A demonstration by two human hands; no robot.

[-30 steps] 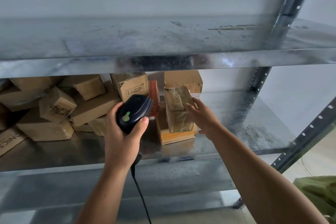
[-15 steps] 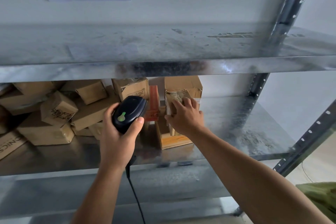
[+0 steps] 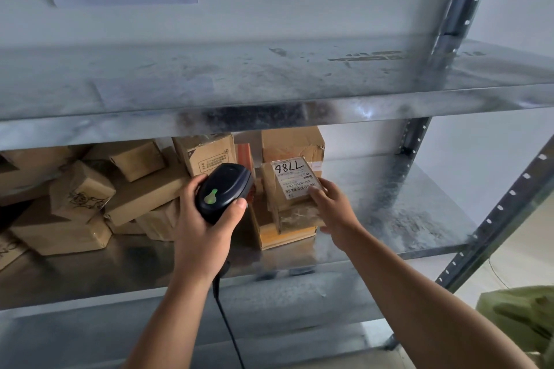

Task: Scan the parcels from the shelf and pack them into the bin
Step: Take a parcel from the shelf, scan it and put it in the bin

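My left hand (image 3: 204, 231) grips a black barcode scanner (image 3: 223, 190) with a green trigger, its head pointing toward the parcels on the metal shelf (image 3: 389, 219). My right hand (image 3: 335, 213) holds a small taped cardboard parcel (image 3: 292, 189) by its right side, tipped so its white label marked 7786 faces me. This parcel rests on a flat orange-edged box (image 3: 284, 235). Just left of the scanner lies a pile of several brown cardboard parcels (image 3: 90, 198).
A larger carton (image 3: 292, 142) and a printed box (image 3: 207, 151) stand behind the held parcel. The upper shelf (image 3: 269, 81) overhangs the work area. A steel upright (image 3: 494, 219) slants at the right. Green fabric (image 3: 518, 317) sits at the lower right.
My right hand turned the small parcel over, so its white label now faces me. The scanner stayed in about the same spot.
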